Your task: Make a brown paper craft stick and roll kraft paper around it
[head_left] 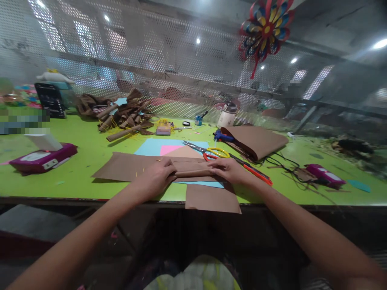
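A narrow roll of brown paper [193, 173] lies across the front middle of the green table. My left hand [159, 175] pinches its left end, fingers closed. At the other end, my right hand [228, 170] has its fingers closed on the same roll. Beneath it spreads a flat brown paper strip [121, 165], reaching out to the left. Another brown piece [211, 198] hangs over the table's front edge. Just behind my hands rest scissors [216, 152] with yellow and red handles, on light blue paper [148, 147] and a pink sheet [171, 150].
Right of my hand lies an orange-and-black cutter [256, 173]. Behind it are a blue glue gun [223, 136] and folded brown paper [256, 141]. Purple power strips [45, 157] sit at both sides. Brown paper rolls [130, 114], a bottle [227, 115] and a phone [50, 100] stand farther back.
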